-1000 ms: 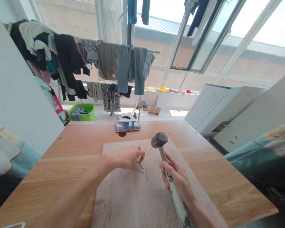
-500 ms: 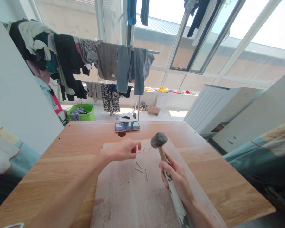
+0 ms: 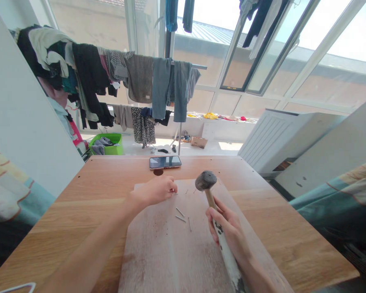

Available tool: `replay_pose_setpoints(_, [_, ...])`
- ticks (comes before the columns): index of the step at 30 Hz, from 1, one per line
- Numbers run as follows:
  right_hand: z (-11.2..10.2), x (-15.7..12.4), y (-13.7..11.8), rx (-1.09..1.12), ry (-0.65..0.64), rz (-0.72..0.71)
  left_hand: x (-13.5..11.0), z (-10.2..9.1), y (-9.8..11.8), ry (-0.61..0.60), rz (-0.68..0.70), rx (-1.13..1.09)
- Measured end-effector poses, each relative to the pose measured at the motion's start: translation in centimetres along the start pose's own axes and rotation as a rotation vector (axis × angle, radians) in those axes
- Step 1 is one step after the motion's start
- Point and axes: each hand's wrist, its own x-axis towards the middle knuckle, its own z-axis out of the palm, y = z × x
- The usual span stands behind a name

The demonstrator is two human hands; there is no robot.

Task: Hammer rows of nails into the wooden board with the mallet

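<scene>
My right hand [image 3: 227,224] is wrapped round the handle of a hammer [image 3: 206,180], whose dark head points up and away over the board. Its handle is pale, with worn dark patches. My left hand [image 3: 158,190] is closed in a pinch near the far left part of the wooden board [image 3: 158,252]. A light tip of a nail [image 3: 176,193] shows at its fingertips; the rest is hidden. Three loose nails lie mid-board, one of them a nail [image 3: 180,219] nearest my left forearm. Beyond them, a few thin nails [image 3: 187,191] stand in the board, left of the hammer head.
The board lies on a wooden table [image 3: 88,211]. A phone [image 3: 165,162] rests near the far edge, behind a dark round hole [image 3: 158,172]. Past the table are a clothes rack with laundry [image 3: 163,87], a green basket [image 3: 116,149] and a white ribbed unit [image 3: 262,134].
My left fingers have closed on a nail that lay beside them, and the hand has drawn slightly left. The hammer stays nearly still; the whole view has shifted a little.
</scene>
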Motion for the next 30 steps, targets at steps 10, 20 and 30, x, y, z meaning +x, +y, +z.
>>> replay_pose_setpoints(10, [-0.1, 0.0, 0.2, -0.004, -0.007, -0.004, 0.5, 1.5, 0.8, 0.064, 0.078, -0.072])
replay_pose_setpoints(20, [0.1, -0.1, -0.2, 0.016, 0.0, 0.005, 0.5, 4.2, -0.7, 0.261, -0.113, -0.54])
replay_pose_setpoints(30, [3.1, 0.7, -1.5, 0.1, -0.089, -0.001, 0.3, 4.3, -0.7, 0.305, -0.115, -0.58])
